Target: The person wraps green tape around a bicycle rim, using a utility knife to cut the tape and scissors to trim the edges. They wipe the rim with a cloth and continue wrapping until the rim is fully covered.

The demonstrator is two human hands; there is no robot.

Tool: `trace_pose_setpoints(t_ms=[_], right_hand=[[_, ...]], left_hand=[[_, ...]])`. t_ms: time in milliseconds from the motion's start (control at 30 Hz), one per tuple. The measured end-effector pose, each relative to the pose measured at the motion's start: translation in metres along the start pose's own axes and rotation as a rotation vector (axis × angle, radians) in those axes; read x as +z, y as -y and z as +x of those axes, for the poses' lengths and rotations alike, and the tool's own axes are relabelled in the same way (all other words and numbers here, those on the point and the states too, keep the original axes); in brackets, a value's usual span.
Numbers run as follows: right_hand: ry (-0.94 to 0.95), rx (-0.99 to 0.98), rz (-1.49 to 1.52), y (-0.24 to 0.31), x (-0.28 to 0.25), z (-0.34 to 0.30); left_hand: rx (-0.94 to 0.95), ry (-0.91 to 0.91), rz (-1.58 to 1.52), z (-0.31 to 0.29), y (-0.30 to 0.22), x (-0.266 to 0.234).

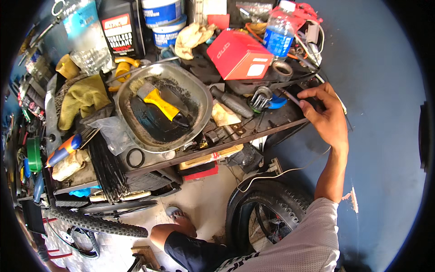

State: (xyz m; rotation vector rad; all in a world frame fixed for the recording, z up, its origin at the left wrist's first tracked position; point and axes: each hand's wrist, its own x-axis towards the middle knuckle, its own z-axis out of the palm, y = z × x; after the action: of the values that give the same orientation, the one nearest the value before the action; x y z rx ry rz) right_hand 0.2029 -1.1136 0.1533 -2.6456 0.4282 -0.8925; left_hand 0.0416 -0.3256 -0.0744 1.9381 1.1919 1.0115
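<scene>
My right hand [324, 113] reaches over the right end of the cluttered workbench. Its thumb and forefinger close around a slim grey rod-like thing [291, 96], whose kind I cannot make out. Just left of it lie a blue-handled tool [276, 102] and a metal clamp-like part [260, 98]. Behind the hand sits a roll of tape [282, 69]. My left hand is out of view. Mid-bench stands a dirty metal pan [205, 90], with a yellow-handled brush [161, 105] lying in it.
A red box [239, 54], a water bottle [278, 31], a black jug [121, 34] and white-blue tubs [163, 13] line the back. Black zip ties [103, 167] hang over the front edge. Below stand fat tyres [267, 204]; a blue wall [380, 136] bounds the right.
</scene>
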Motion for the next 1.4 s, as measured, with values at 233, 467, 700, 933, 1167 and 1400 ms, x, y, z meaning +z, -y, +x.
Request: trace_pose_setpoints(t_ms=[233, 467, 700, 933, 1167, 1400], right_hand=[[0.440, 0.140, -0.243, 0.009, -0.002, 0.021], [0.539, -0.078, -0.214, -0.010, 0.008, 0.037], [0.419, -0.193, 0.062, -0.069, 0.010, 0.040], [0.278, -0.449, 0.777, 0.119, 0.003, -0.104], [0.884, -0.830, 1.106, 0.282, 0.066, -0.290], [0.980, -1.248, 1.403, 0.378, 0.052, -0.459]], left_hand=[[-0.027, 0.047, -0.029, 0.004, -0.004, -0.006], [-0.196, 0.002, -0.141, -0.002, 0.042, -0.098], [-0.274, 0.018, -0.190, 0.012, 0.081, -0.108], [0.208, -0.248, -0.156, -0.073, 0.024, -0.164], [-0.057, 0.485, -0.703, -0.194, -0.014, -0.182], [-0.135, 0.500, -1.152, -0.241, 0.014, -0.186]])
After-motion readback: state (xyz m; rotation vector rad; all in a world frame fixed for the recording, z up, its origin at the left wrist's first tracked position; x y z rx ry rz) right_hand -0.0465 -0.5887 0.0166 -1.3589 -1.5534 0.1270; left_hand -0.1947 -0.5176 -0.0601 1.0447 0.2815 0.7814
